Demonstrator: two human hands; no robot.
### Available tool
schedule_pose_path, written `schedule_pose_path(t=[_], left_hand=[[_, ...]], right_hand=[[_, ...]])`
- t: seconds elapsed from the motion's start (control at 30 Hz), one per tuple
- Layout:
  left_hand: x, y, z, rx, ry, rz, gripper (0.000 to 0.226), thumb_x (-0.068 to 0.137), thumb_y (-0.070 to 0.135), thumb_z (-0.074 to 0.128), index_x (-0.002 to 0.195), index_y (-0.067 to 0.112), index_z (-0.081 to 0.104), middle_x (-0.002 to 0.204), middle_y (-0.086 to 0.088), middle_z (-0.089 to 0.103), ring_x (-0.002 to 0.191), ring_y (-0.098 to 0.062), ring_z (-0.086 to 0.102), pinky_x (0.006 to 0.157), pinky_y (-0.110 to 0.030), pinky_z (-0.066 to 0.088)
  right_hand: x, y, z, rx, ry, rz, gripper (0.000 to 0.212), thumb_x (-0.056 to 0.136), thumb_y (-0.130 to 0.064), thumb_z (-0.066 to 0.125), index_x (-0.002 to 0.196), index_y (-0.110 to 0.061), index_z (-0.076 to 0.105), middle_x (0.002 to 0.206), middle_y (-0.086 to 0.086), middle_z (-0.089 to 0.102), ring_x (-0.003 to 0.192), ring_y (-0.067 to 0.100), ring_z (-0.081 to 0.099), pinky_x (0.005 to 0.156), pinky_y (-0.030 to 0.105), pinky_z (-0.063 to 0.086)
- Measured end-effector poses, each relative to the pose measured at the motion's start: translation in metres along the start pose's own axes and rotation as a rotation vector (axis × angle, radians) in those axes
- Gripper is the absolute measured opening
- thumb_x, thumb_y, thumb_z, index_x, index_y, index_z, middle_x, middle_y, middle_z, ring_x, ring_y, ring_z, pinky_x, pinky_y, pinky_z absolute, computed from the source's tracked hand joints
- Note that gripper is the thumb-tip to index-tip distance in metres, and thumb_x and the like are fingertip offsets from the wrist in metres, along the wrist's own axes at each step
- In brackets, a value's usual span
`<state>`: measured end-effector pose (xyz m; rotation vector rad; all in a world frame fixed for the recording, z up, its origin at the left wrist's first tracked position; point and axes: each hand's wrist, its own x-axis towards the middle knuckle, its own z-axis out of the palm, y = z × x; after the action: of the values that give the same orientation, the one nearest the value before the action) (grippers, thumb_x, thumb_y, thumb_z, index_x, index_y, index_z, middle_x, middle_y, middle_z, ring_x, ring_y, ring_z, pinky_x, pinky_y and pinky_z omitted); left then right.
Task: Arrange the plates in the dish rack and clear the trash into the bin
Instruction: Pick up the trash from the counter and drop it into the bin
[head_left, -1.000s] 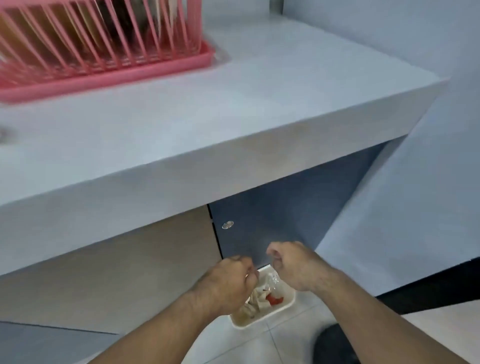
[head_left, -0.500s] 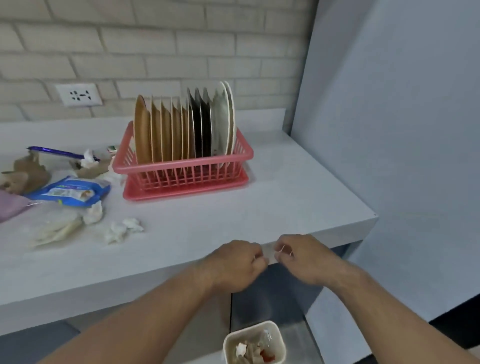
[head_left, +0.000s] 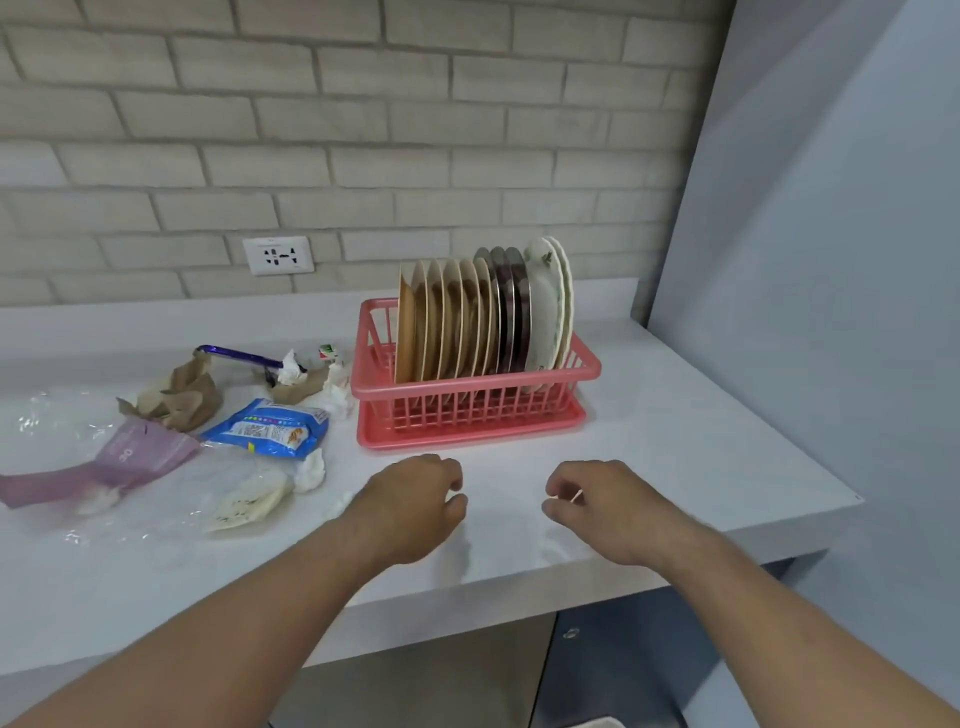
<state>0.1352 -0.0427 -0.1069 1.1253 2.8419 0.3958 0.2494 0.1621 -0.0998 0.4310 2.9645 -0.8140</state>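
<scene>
1. Both hands have risen over the desk (head_left: 675, 441) and moved farther apart than before.
2. Left hand (head_left: 415, 504) is loosely curled and empty; right hand (head_left: 608, 512) pinches a thin pale sliver (head_left: 563, 498).
3. Plates (head_left: 467, 317) stand on edge in the rack (head_left: 467, 410) just beyond.
4. Left of it lie a blue packet (head_left: 270, 428), brown paper (head_left: 182, 400) and a tissue (head_left: 310, 473).

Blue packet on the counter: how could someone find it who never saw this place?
Find the pink dish rack on the white counter. Just left of its front corner lies the blue packet. It is the only bright blue piece with a white label, and lies beside crumpled brown paper and a purple wrapper.
</scene>
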Motion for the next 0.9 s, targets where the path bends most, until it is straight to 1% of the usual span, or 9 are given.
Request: schedule_pose_path(t=[0.1, 0.27, 0.33, 0.43, 0.53, 0.63, 0.7, 0.83, 0.9], left_hand=[[0.001, -0.026, -0.002, 0.028, -0.017, -0.054, 0.030, 0.094, 0.040, 0.046, 0.118, 0.025, 0.057, 0.114, 0.005, 0.058, 0.100, -0.015, 0.055, 0.085, -0.031, 0.049], [0.006, -0.050, -0.006, 0.079, -0.022, -0.093, 0.032, 0.093, 0.042, 0.050, 0.120, 0.025, 0.055, 0.120, 0.005, 0.057, 0.105, -0.014, 0.054, 0.086, -0.031, 0.049], [0.006, -0.058, -0.007, 0.132, -0.032, -0.166, 0.043, 0.089, 0.048, 0.054, 0.125, 0.025, 0.051, 0.124, 0.005, 0.056, 0.108, -0.014, 0.054, 0.085, -0.031, 0.049], [0.004, -0.072, -0.004, 0.195, -0.125, -0.290, 0.064, 0.082, 0.058, 0.059, 0.133, 0.024, 0.043, 0.129, 0.003, 0.051, 0.114, -0.017, 0.053, 0.085, -0.032, 0.048], [0.003, -0.083, 0.003, 0.188, -0.168, -0.337, 0.068, 0.079, 0.060, 0.062, 0.133, 0.024, 0.042, 0.130, 0.003, 0.050, 0.113, -0.018, 0.054, 0.083, -0.030, 0.048], [0.003, -0.091, 0.009, 0.149, -0.179, -0.330, 0.061, 0.080, 0.059, 0.062, 0.127, 0.025, 0.046, 0.124, 0.004, 0.053, 0.107, -0.017, 0.056, 0.083, -0.031, 0.051], [0.004, -0.098, 0.012, 0.121, -0.196, -0.313, 0.051, 0.083, 0.055, 0.060, 0.123, 0.025, 0.048, 0.119, 0.004, 0.055, 0.103, -0.017, 0.057, 0.083, -0.033, 0.051], [0.007, -0.115, 0.015, 0.154, -0.164, -0.193, 0.024, 0.094, 0.034, 0.048, 0.111, 0.017, 0.052, 0.113, -0.003, 0.056, 0.099, -0.020, 0.058, 0.080, -0.031, 0.047], [0.009, -0.125, 0.012, 0.198, -0.173, -0.141, 0.018, 0.097, 0.026, 0.047, 0.110, 0.015, 0.053, 0.114, -0.005, 0.055, 0.100, -0.021, 0.058, 0.078, -0.029, 0.045]], right_hand=[[0.010, -0.013, 0.015, 0.001, -0.029, -0.007, 0.022, 0.095, -0.041, 0.056, 0.112, -0.029, 0.061, 0.111, -0.013, 0.057, 0.094, 0.007, 0.057, 0.082, 0.024, 0.048], [0.038, -0.031, 0.036, 0.006, -0.058, -0.045, 0.027, 0.096, -0.039, 0.055, 0.119, -0.026, 0.060, 0.117, -0.009, 0.058, 0.099, 0.011, 0.057, 0.087, 0.028, 0.050], [0.052, -0.038, 0.045, 0.002, -0.086, -0.074, 0.028, 0.097, -0.038, 0.055, 0.122, -0.025, 0.060, 0.121, -0.007, 0.057, 0.101, 0.012, 0.057, 0.089, 0.028, 0.049], [0.072, -0.052, 0.060, -0.032, -0.123, -0.128, 0.031, 0.098, -0.034, 0.053, 0.127, -0.024, 0.058, 0.127, -0.005, 0.056, 0.109, 0.014, 0.054, 0.094, 0.029, 0.047], [0.086, -0.066, 0.074, -0.062, -0.154, -0.177, 0.033, 0.098, -0.033, 0.053, 0.128, -0.024, 0.058, 0.130, -0.004, 0.055, 0.115, 0.015, 0.052, 0.098, 0.030, 0.044], [0.095, -0.078, 0.084, -0.080, -0.170, -0.198, 0.033, 0.097, -0.033, 0.053, 0.128, -0.024, 0.058, 0.129, -0.004, 0.054, 0.116, 0.015, 0.051, 0.099, 0.032, 0.044], [0.101, -0.086, 0.087, -0.096, -0.171, -0.200, 0.033, 0.097, -0.034, 0.054, 0.128, -0.024, 0.057, 0.129, -0.004, 0.054, 0.116, 0.016, 0.051, 0.099, 0.033, 0.044], [0.109, -0.103, 0.094, -0.090, -0.168, -0.200, 0.037, 0.095, -0.038, 0.057, 0.130, -0.028, 0.054, 0.130, -0.007, 0.049, 0.114, 0.015, 0.050, 0.096, 0.031, 0.043], [0.112, -0.113, 0.099, -0.087, -0.183, -0.197, 0.043, 0.093, -0.039, 0.060, 0.134, -0.029, 0.051, 0.133, -0.008, 0.046, 0.113, 0.015, 0.051, 0.096, 0.030, 0.043]])
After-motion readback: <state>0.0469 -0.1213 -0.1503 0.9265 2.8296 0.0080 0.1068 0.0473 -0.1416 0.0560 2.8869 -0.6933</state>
